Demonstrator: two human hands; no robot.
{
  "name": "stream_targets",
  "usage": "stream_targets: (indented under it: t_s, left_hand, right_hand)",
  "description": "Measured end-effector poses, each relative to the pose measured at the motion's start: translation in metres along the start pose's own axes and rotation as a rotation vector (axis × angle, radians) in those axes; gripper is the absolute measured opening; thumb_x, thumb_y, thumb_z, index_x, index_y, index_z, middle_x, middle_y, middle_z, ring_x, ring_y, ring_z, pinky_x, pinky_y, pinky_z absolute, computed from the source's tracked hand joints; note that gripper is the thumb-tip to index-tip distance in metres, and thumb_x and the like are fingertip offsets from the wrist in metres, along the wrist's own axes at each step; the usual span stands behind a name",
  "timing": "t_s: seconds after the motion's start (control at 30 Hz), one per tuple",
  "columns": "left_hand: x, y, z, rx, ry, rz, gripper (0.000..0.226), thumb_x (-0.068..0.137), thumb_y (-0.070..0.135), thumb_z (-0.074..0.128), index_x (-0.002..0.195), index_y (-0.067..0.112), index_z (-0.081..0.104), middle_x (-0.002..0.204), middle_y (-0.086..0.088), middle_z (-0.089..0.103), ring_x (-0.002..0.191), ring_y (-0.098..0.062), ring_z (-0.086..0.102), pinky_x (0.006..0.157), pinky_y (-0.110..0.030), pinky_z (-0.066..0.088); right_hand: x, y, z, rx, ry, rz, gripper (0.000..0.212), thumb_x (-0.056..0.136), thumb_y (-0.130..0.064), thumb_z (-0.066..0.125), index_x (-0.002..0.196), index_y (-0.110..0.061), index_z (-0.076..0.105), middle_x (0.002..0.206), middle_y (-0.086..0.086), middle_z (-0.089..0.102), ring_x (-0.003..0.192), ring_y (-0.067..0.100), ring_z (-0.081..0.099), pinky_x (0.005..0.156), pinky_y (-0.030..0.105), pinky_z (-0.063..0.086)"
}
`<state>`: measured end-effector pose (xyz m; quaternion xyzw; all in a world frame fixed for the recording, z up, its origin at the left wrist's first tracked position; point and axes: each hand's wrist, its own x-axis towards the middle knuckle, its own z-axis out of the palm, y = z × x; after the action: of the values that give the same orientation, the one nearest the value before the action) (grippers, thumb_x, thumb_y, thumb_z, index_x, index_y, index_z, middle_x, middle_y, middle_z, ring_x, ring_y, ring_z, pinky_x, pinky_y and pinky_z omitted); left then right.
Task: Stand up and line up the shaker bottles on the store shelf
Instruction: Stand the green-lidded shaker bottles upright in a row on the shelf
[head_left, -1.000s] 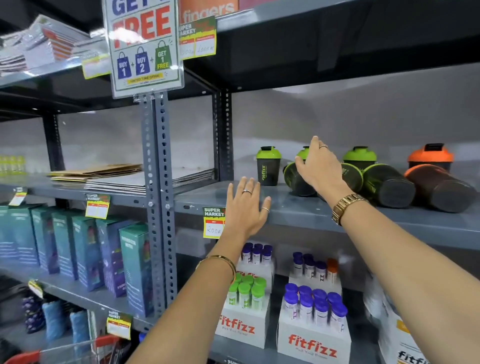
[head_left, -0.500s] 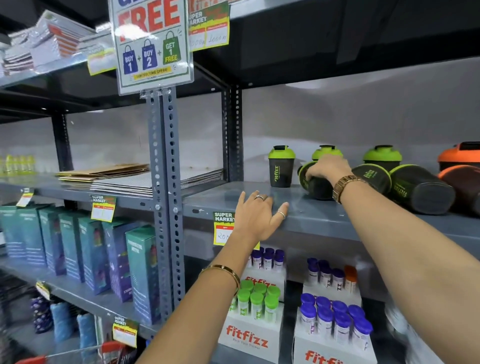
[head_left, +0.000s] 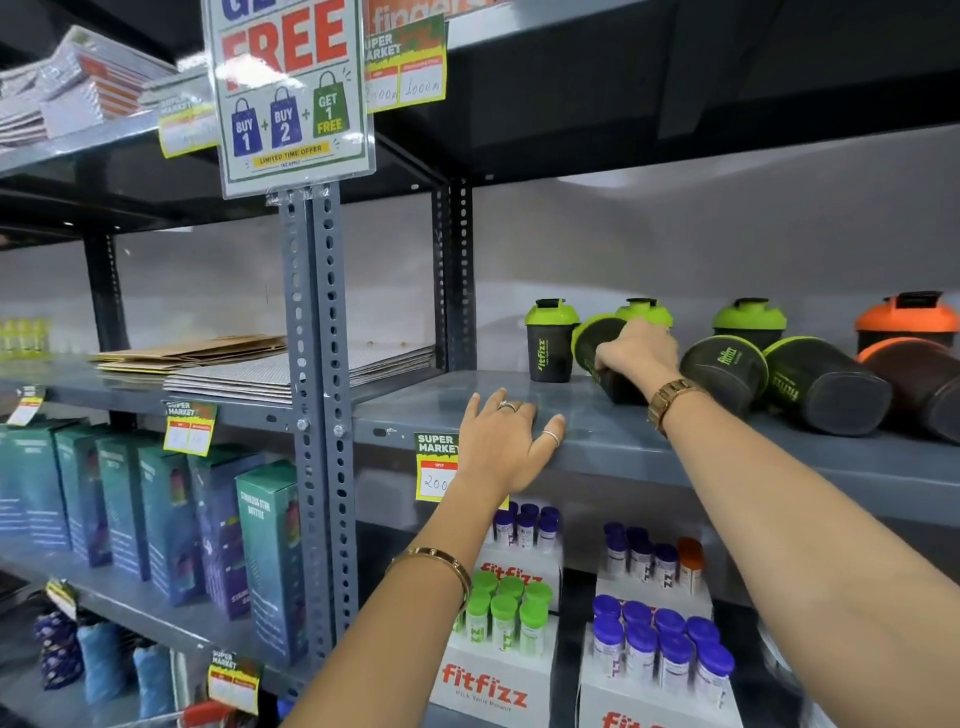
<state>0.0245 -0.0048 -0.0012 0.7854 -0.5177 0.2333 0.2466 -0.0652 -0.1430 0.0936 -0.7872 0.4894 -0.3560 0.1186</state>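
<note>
On the grey shelf (head_left: 597, 441) several black shaker bottles stand or lie. One green-lidded shaker (head_left: 549, 340) stands upright at the left. My right hand (head_left: 636, 351) grips a tipped shaker (head_left: 597, 343) beside it, its green-rimmed end tilted up to the left. Behind it stand two more green-lidded shakers (head_left: 644, 310) (head_left: 748, 319) and an orange-lidded one (head_left: 906, 319). Two green-rimmed shakers (head_left: 724, 366) (head_left: 826, 387) and a brown orange-rimmed shaker (head_left: 914, 374) lie on their sides. My left hand (head_left: 506, 441) rests flat on the shelf's front edge.
A perforated metal upright (head_left: 317, 415) with a promotion sign (head_left: 291, 88) stands left of the shelf bay. Flat cardboard sheets (head_left: 234, 364) lie on the left shelf. Fitfizz tube boxes (head_left: 498, 649) sit below, and teal bottle boxes (head_left: 171, 525) fill the lower left shelf.
My right hand came down from above the lying shaker, closed on it and tilted its rim upward. The left hand stayed on the shelf edge; the view shifted slightly.
</note>
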Motion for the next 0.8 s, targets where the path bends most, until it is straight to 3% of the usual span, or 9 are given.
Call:
stream_targets:
  t_s: [0.13,0.27,0.4,0.57,0.8]
  left_hand:
    - [0.0,0.001,0.0,-0.007,0.008,-0.011,0.07,0.084,0.053,0.017,0.121,0.012,0.059,0.131,-0.012,0.06,0.141,-0.023,0.03,0.117,-0.044,0.013]
    - [-0.001,0.001,0.0,-0.012,0.01,-0.019,0.065,0.087,0.052,0.02,0.123,0.013,0.058,0.131,-0.012,0.06,0.142,-0.023,0.029,0.117,-0.043,0.013]
    - [-0.001,0.001,0.001,-0.009,0.015,-0.024,0.061,0.091,0.051,0.023,0.123,0.013,0.058,0.131,-0.012,0.06,0.142,-0.023,0.028,0.117,-0.042,0.013]
    - [-0.002,0.002,0.001,-0.008,0.02,-0.026,0.054,0.095,0.047,0.027,0.122,0.012,0.058,0.132,-0.013,0.059,0.142,-0.023,0.029,0.117,-0.042,0.013]
    - [-0.002,0.0,0.0,0.014,-0.01,-0.009,0.053,0.096,0.045,0.026,0.116,0.01,0.06,0.128,-0.01,0.062,0.133,-0.024,0.041,0.116,-0.041,0.018]
  right_hand:
    - [0.0,0.0,0.005,-0.087,0.011,-0.028,0.05,0.078,-0.026,0.066,0.118,0.002,0.057,0.127,0.021,0.053,0.122,0.035,0.041,0.1,0.041,0.035]
    - [-0.005,-0.001,0.009,-0.074,0.036,0.021,0.057,0.072,-0.03,0.071,0.118,0.0,0.057,0.136,0.024,0.043,0.129,0.035,0.032,0.101,0.04,0.032]
    - [-0.017,-0.002,0.016,0.036,0.107,0.07,0.084,0.063,-0.032,0.081,0.128,0.004,0.04,0.138,0.022,0.036,0.128,0.036,0.034,0.105,0.041,0.035]
    - [-0.026,-0.002,0.03,0.307,0.005,0.153,0.102,0.054,-0.023,0.089,0.131,-0.003,0.025,0.139,0.022,0.036,0.128,0.039,0.037,0.095,0.041,0.044]
    - [-0.024,0.0,0.03,0.354,-0.07,0.145,0.11,0.059,-0.029,0.088,0.139,-0.001,0.018,0.145,0.022,0.033,0.135,0.04,0.031,0.101,0.044,0.039]
